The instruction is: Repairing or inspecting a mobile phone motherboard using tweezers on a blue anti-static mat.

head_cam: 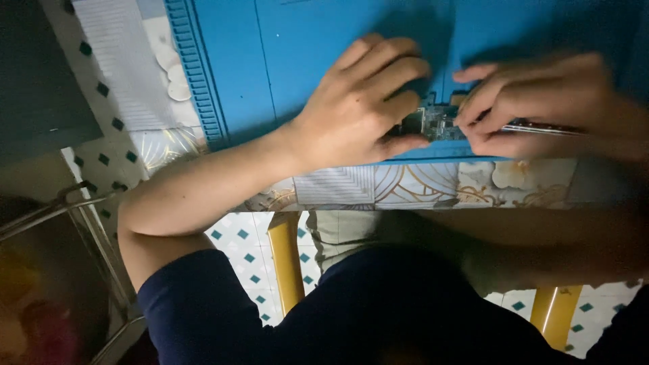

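A white ribbed sheet lies at the upper left of the bench, just beside a blue work mat with a ridged left edge; a few pale round discs sit between the two. No label on any of these can be made out. Near the mat's front edge lies a small green circuit board, its long axis running left to right across the view, parallel to the bench edge. The left hand rests curled over the board's left end, fingers and thumb pinching it down against the mat. The right hand is closed on a slim metal tool, which lies nearly level with its tip toward the board. The two hands sit close together and hide most of the board. The bench top shows patterned tiles along its front edge. Below it stand yellow legs on a white floor with teal diamonds, and a metal frame stands at the left.
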